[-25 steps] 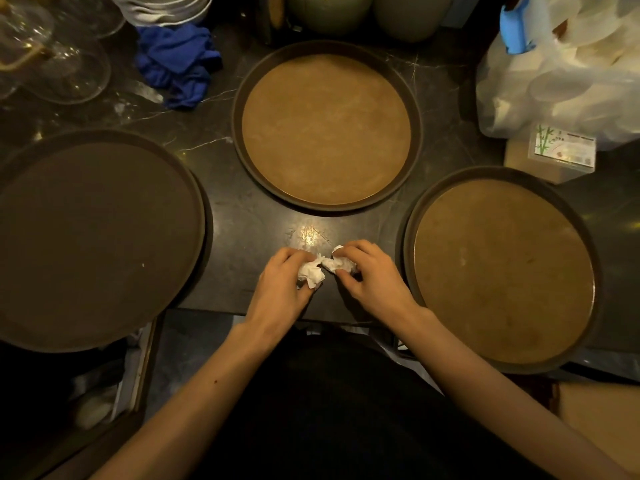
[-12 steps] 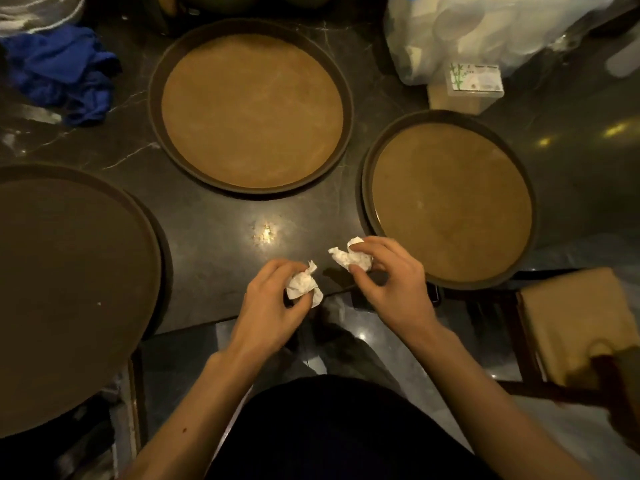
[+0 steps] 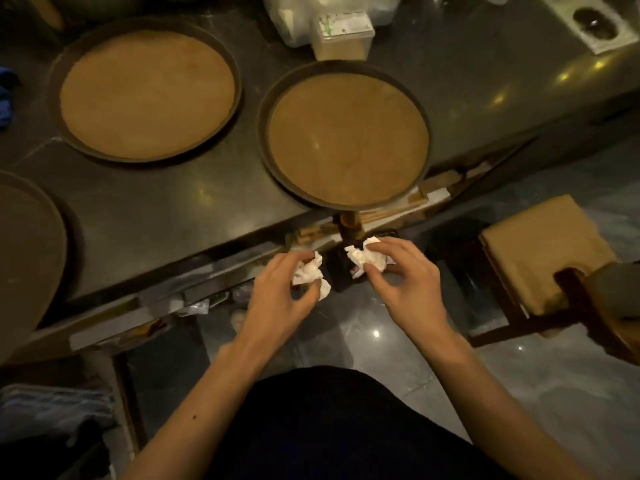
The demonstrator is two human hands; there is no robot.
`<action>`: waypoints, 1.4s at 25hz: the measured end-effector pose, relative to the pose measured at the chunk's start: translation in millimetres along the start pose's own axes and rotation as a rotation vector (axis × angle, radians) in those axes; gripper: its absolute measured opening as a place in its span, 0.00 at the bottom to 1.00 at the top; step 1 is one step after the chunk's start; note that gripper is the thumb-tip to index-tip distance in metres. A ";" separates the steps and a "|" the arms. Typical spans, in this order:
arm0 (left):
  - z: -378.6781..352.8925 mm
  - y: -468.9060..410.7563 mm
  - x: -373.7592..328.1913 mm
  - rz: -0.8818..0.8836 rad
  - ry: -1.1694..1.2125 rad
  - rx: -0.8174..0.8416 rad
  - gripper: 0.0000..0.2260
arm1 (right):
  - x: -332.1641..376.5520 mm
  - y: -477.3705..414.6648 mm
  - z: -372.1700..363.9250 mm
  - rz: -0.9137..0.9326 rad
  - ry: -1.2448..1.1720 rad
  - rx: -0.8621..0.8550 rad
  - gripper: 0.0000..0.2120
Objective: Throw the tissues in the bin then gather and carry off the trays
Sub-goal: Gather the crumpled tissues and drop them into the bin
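the left hand [image 3: 280, 299] pinches a crumpled white tissue [image 3: 310, 275] at frame centre, fingers clamped on it. just to its right, the right hand [image 3: 408, 285] grips a second tissue [image 3: 367, 258] the same way. both hang past the dark counter [image 3: 194, 216] edge, above the glossy floor [image 3: 381, 334]. one tray [image 3: 147, 91] sits upper left, another [image 3: 348, 136] upper centre overhanging the edge, a third [image 3: 27, 258] at far left. a chair [image 3: 540, 251] stands at right.

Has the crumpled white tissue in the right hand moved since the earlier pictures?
Yes. The crumpled white tissue in the right hand has come off the dark stone counter, back past its near edge, over the floor.
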State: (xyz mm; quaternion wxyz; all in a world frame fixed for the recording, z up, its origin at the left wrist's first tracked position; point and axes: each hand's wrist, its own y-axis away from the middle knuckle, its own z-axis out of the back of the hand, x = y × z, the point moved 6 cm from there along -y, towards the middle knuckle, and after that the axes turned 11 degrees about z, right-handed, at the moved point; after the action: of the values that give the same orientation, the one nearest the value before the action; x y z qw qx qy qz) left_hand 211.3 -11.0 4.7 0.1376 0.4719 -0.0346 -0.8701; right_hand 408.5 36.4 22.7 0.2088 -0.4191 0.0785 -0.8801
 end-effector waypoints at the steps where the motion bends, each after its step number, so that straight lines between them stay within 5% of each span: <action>1: -21.8 11.2 -10.9 -0.016 -0.018 0.013 0.13 | -11.3 19.6 16.6 -0.005 -0.015 -0.027 0.12; 8: -144.3 79.4 -85.0 -0.088 -0.112 0.120 0.10 | -76.2 133.3 114.0 -0.143 -0.098 -0.149 0.11; 14: -170.8 78.1 -90.6 -0.023 -0.085 0.135 0.10 | -109.3 146.6 134.9 -0.172 -0.105 -0.122 0.12; 27: -227.8 -36.7 -51.3 0.115 -0.058 0.204 0.12 | -197.5 75.8 107.3 -0.227 -0.037 -0.002 0.11; 35: -340.9 -118.8 27.7 0.294 -0.225 0.196 0.12 | -368.6 55.6 27.2 -0.313 -0.193 0.153 0.13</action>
State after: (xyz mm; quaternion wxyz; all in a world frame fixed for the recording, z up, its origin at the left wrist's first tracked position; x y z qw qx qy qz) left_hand 455.6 119.3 -228.7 0.2118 0.3728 -0.2026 -0.8804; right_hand 653.2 147.0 -237.2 0.1074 -0.4917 -0.0750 -0.8609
